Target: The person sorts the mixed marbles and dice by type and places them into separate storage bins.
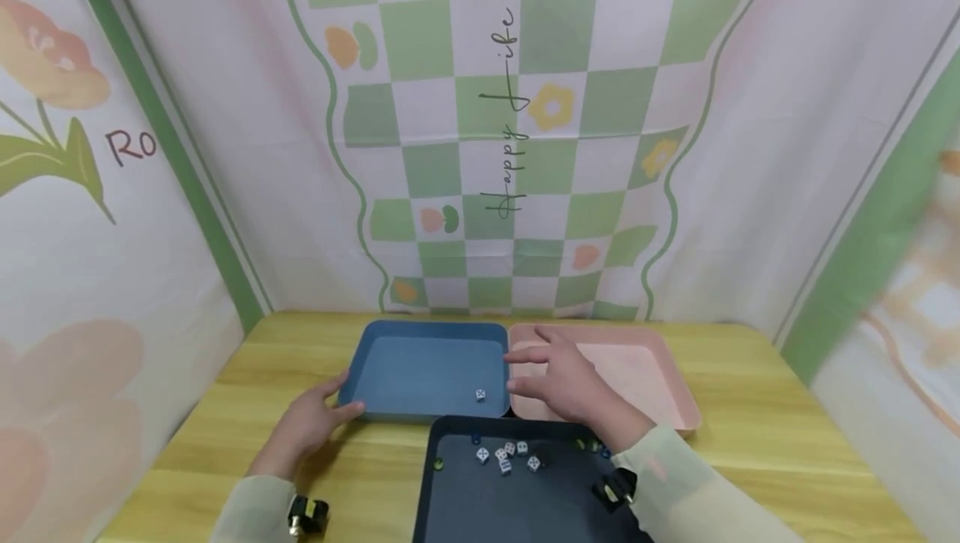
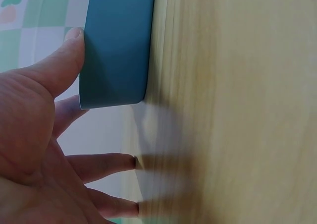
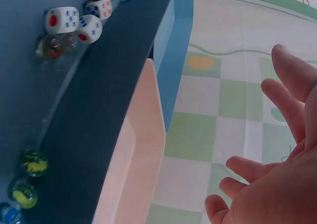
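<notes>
At the front left corner of a blue tray (image 1: pixel 420 368), my left hand (image 1: pixel 309 424) touches the rim with its thumb. Its other fingers (image 2: pixel 106 165) stretch out straight past the tray's end. One white die (image 1: pixel 481 395) lies in that tray, near its front right. My right hand (image 1: pixel 564 378) hovers over the left part of a pink tray (image 1: pixel 637 372), fingers spread and nothing held. Closer to me, a dark tray (image 1: pixel 480 510) holds several white dice (image 1: pixel 505 467) and several glass marbles (image 3: pixel 34 163). My right forearm hides part of the dark tray.
All three trays sit on a yellow wood-grain table (image 1: pixel 262 368), the blue and pink ones side by side behind the dark one. A patterned cloth (image 1: pixel 487 168) hangs behind the table, with more cloth at both sides.
</notes>
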